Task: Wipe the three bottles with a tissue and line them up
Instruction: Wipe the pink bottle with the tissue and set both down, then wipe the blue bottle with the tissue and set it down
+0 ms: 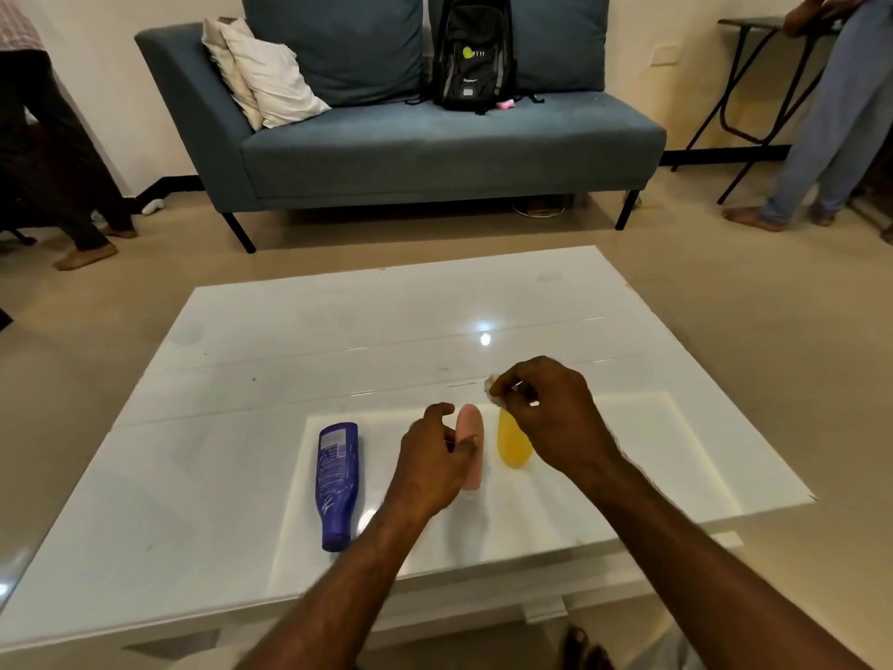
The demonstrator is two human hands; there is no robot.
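A right hand (551,418) pinches a mostly hidden crumpled tissue (494,385) above an orange bottle (514,442), covering its top. The left hand (435,461), fingers loosely curled, touches a pink bottle (471,442) lying beside it. A blue bottle (337,483) lies apart on the white table (241,379); its label print is unreadable.

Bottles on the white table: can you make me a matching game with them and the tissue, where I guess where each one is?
Things:
1. blue bottle
2. pink bottle
3. yellow bottle
4. tissue

Places:
A. pinched in the right hand
B. lying alone on the left, cap toward the person
C. in the middle, by the left hand
D. on the right, partly under the right hand

Pairs: 1-B, 2-C, 3-D, 4-A
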